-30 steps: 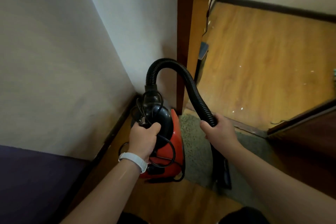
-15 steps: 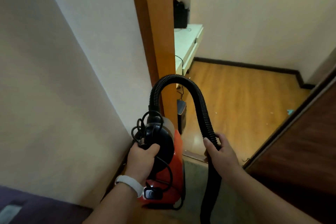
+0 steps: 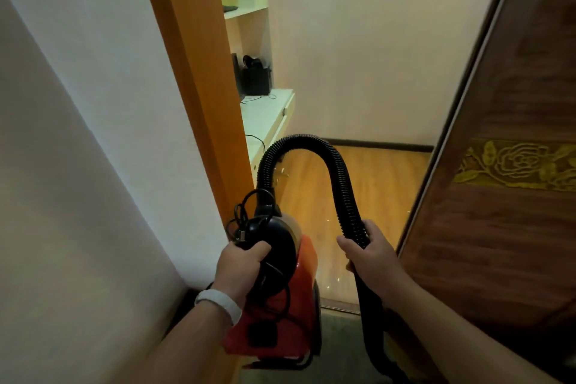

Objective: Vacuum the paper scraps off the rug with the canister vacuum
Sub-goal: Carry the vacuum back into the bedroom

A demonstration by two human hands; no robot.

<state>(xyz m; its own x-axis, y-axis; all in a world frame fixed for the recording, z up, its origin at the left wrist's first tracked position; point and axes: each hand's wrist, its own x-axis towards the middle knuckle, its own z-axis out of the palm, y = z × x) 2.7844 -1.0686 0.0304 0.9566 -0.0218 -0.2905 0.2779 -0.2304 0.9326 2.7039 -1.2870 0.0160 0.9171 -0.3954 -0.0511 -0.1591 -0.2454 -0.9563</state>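
The left hand (image 3: 240, 262) has its fingers (image 3: 257, 249) wrapped round the black handle (image 3: 280, 237) of the red vacuum (image 3: 280, 332) and carries it off the ground, with the cord (image 3: 240, 218) bunched under the same grip. The right hand (image 3: 371, 259) is closed round the hose (image 3: 311, 142), which arcs up from the top of the vacuum and comes down into that hand.

Below the right hand the hose runs almost straight down toward the bottom edge of the view; its tip is too dark to make out. The rug (image 3: 339, 349) lies directly beneath both hands, on the near side of the threshold, and only a grey strip of it shows. No scraps can be seen on that strip; a few pale specks (image 3: 329, 287) lie on the wood floor (image 3: 374, 184) just past it.

The right hand is the one that steers the suction end, and the rug is under it rather than ahead. The next move probably means setting the vacuum down and pointing the hose downward.
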